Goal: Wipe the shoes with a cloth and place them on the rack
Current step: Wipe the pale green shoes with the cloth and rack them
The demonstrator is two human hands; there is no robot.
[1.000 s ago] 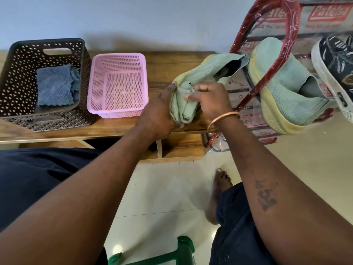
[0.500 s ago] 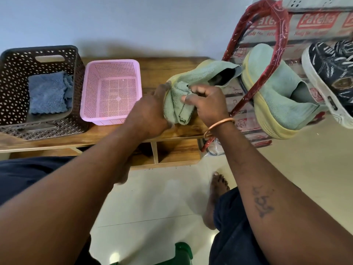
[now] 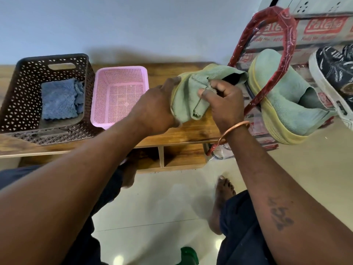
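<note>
Head view shows the pale green knit shoe with a yellow sole (image 3: 215,72) over the wooden bench (image 3: 191,131), gripped at its toe by the left hand (image 3: 158,108), its long axis running far and right to the dark opening. The right hand (image 3: 225,104) pinches a folded green cloth (image 3: 189,100) against the upper. The red-wrapped metal rack (image 3: 286,35) stands just right of that opening, so I judge the placing move goes rightward.

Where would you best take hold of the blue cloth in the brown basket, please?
Come from straight above and pinch the blue cloth at its rumpled right edge: it lies flat in the brown basket, whose tall walls block a sideways approach.
</note>
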